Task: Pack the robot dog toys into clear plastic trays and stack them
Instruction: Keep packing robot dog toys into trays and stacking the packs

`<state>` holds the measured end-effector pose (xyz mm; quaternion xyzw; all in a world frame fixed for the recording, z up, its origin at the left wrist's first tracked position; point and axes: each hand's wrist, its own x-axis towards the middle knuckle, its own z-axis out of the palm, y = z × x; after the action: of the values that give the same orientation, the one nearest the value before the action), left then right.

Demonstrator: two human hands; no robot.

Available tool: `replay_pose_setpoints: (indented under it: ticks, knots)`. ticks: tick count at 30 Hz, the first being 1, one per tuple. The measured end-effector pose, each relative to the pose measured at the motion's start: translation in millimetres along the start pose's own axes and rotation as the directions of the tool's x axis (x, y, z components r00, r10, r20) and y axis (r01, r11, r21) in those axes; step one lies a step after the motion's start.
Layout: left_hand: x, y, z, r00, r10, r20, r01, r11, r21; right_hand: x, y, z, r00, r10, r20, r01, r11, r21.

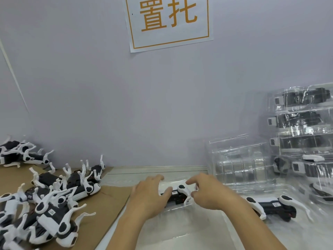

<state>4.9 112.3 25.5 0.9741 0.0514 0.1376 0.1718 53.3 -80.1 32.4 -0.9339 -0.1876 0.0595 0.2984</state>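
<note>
— Seating this one, are you? Your left hand (150,193) and right hand (210,193) both have fingers curled onto the black-and-white robot dog toy (177,193), pressing it into the clear plastic tray (180,228) on the table in front of you.

— And next?

— I'd judge it isn't fully nested: tuck its white legs flat, then let go. A second dog (272,207) lies just right of your wrist; the unpacked heap (52,201) waits on cardboard (108,201) to your left. Empty trays (241,165) and the filled stack (302,130) stand far right — that's where this tray goes.
</note>
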Motion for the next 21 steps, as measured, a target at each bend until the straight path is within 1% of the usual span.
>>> replay_pose_setpoints:
  ticks: [1, 2, 5, 11, 15, 19, 21]
  knots:
    - [-1, -1, 3, 0.999, 0.006, 0.039, -0.008, 0.998, 0.064, 0, 0, 0, 1.000, 0.001, -0.001, -0.001, 1.000, 0.000]
    - [-2, -2, 5, 0.999, 0.012, 0.036, -0.015, 0.996, 0.090, -1, 0, 0, 1.000, 0.000, 0.000, 0.000, 1.000, 0.000]
    - [-3, 0, 3, 1.000, 0.029, 0.009, -0.029, 0.997, 0.070, -1, 0, -1, 1.000, 0.000, 0.001, 0.000, 1.000, 0.011]
    - [-3, -1, -1, 0.994, 0.072, 0.086, -0.079, 0.994, 0.080, -1, 0, -1, 1.000, 0.002, 0.003, -0.002, 1.000, 0.025]
    - [-4, -2, -4, 0.978, 0.093, 0.188, -0.111, 0.990, 0.086, -1, 1, 0, 1.000, 0.011, 0.000, -0.011, 0.999, 0.035]
    - [-6, -4, -9, 0.961, 0.113, 0.254, -0.123, 0.992, 0.024, 0, 0, 0, 1.000, 0.013, -0.010, -0.013, 0.999, 0.033]
    - [-7, -6, -11, 0.952, 0.106, 0.288, -0.120, 0.992, 0.031, 0, 0, 0, 1.000, 0.015, -0.014, -0.014, 0.999, 0.035]
